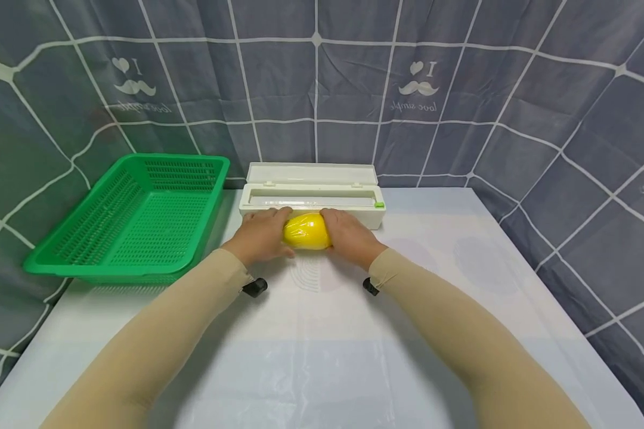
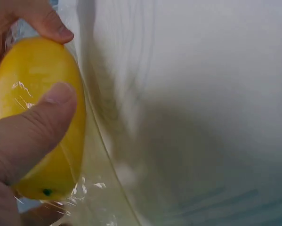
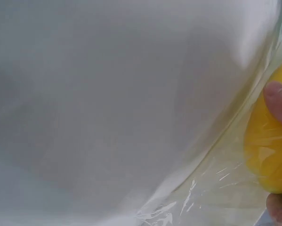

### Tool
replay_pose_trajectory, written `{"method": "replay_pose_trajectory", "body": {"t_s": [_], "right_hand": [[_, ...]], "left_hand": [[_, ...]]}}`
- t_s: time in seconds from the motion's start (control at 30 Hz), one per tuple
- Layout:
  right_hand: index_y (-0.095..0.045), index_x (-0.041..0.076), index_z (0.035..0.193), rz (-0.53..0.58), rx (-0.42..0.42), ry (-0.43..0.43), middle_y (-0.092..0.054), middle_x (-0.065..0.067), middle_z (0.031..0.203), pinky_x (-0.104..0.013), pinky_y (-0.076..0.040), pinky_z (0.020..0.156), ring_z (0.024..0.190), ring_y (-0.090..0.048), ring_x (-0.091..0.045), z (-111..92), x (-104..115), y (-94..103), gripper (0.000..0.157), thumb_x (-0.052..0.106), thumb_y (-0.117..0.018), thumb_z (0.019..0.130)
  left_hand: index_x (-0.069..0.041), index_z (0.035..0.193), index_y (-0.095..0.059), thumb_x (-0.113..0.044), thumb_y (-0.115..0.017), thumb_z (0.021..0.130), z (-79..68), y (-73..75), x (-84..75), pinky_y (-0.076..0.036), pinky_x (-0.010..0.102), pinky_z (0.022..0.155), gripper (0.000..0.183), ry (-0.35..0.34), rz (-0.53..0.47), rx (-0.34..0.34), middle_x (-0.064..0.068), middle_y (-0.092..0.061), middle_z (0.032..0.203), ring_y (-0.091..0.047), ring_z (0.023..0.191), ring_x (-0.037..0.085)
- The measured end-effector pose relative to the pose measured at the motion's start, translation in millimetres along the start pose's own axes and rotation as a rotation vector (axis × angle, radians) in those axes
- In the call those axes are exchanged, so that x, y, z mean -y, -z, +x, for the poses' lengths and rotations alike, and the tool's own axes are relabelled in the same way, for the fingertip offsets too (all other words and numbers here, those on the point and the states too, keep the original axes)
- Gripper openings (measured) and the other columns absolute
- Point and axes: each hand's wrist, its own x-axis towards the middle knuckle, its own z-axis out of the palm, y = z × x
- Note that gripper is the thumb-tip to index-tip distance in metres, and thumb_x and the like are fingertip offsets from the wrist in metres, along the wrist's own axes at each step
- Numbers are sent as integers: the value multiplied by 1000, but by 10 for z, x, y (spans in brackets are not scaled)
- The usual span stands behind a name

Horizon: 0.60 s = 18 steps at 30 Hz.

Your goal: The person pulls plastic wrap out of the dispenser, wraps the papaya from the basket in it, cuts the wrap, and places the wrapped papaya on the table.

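Note:
A glossy yellow fruit [image 1: 307, 231], oval like a mango, is held between both hands just in front of a white cling film dispenser [image 1: 312, 207]. My left hand [image 1: 260, 235] grips its left end, the thumb lying across the skin in the left wrist view. From the other side my right hand [image 1: 351, 235] holds it, with thumb and a fingertip seen in the right wrist view. Clear cling film [image 3: 216, 193] lies against the fruit and spreads out beyond it, creased and shiny. A small green spot marks one end of the fruit.
The dispenser's lid [image 1: 311, 174] stands raised at the back, and a green slider [image 1: 379, 205] sits at its right end. To the left is a green plastic basket [image 1: 102, 271]. A grey checked curtain [image 1: 354, 77] hangs behind the white table [image 1: 322, 369].

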Motion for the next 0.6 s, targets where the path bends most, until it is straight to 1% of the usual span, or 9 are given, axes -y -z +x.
{"method": "replay_pose_trajectory", "body": {"t_s": [0.07,0.13,0.2,0.27,0.33,0.4,0.43,0.53,0.6], "right_hand": [[-42,0,147,3,-16,22,-58,-16,143,-42,-39,124,133,-57,-33,10,-10,-6,74,12,-85,88],[-44,0,146,15,-31,34,-58,-16,142,-42,-40,123,132,-57,-33,12,-19,-11,72,11,-85,87],[-45,1,147,41,-35,28,-55,-17,144,-43,-42,122,132,-57,-33,4,-29,-18,73,10,-86,87],[-45,3,149,65,-34,14,-53,-18,144,-43,-44,121,131,-57,-34,-3,-33,-30,75,13,-86,87],[-43,4,152,68,-34,6,-51,-19,145,-43,-45,120,131,-57,-33,-5,-34,-45,77,17,-85,89],[-40,3,154,38,-44,-1,-52,-19,145,-43,-44,120,131,-57,-33,-11,-36,-56,81,22,-85,90],[-40,2,153,9,-53,1,-53,-19,145,-43,-43,121,132,-57,-33,-13,-35,-56,82,25,-85,89],[-41,1,150,-95,-74,1,-55,-16,145,-43,-40,123,133,-54,-33,-22,-40,-58,88,31,-91,83],[-44,3,146,-147,-87,-2,-54,-15,142,-44,-40,122,131,-52,-34,-26,-46,-58,89,32,-95,78]], "left_hand": [[-12,156,-40,-46,-94,76,-16,-4,-45,-35,64,115,102,-6,67,-43,17,-53,148,-49,137,41],[-13,156,-40,-45,-95,76,-4,-31,-85,-35,63,115,103,-26,108,-67,16,-52,146,-49,136,42],[-13,155,-41,-37,-92,81,23,-77,-106,-38,63,114,93,-52,136,-79,16,-55,144,-52,133,42],[-13,152,-42,-25,-86,88,46,-125,-101,-41,62,111,79,-70,156,-90,15,-60,140,-58,129,42],[-13,149,-44,-17,-80,92,66,-166,-78,-44,61,108,68,-76,162,-113,14,-64,137,-62,126,41],[-14,148,-47,-13,-76,93,82,-186,-53,-45,59,107,62,-74,143,-132,13,-66,135,-64,124,38],[-14,147,-47,-13,-77,93,89,-190,-42,-45,59,108,62,-76,127,-137,13,-66,135,-64,125,37],[-15,148,-49,-18,-81,91,105,-179,-26,-42,57,111,65,-82,92,-142,12,-66,137,-62,128,35],[-15,148,-49,-22,-83,90,115,-166,-24,-41,56,113,68,-86,83,-143,12,-66,138,-61,130,34]]}}
